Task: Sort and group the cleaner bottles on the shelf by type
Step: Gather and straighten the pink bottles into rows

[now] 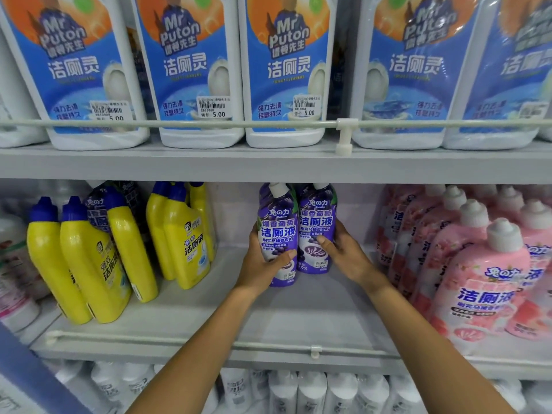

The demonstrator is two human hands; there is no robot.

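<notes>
Bottles of yellow plastic with blue caps (89, 264) stand in two clusters at the left of the grey middle shelf (298, 312). At least one dark purple-labelled bottle (97, 215) sits wedged behind them, so that side is not yet sorted.

At the centre the left hand (263, 264) wraps fingers and thumb round the lower body of a purple grape-label squeeze bottle with a white cap (277, 228). Whether its base rests on the shelf I cannot tell. Touching it on the right is a second purple bottle (316, 225), gripped low down by the right hand (346, 258), thumb across the label. Further right, well apart from the pair, pink bottles with white ribbed caps (478, 279) are packed together in rows.

By my reading the pink group is done and the purple group stands at two. The purple strays among the yellow have yet to be pulled out.

Bare shelf lies on both sides of the purple pair and in front of it, giving room to set more there. A thin white guard rail (179, 339) runs along the front lip and any bottle must clear it. The upper shelf (209, 165) hangs close over the caps, so lifts need to be low and tilted outward.
</notes>
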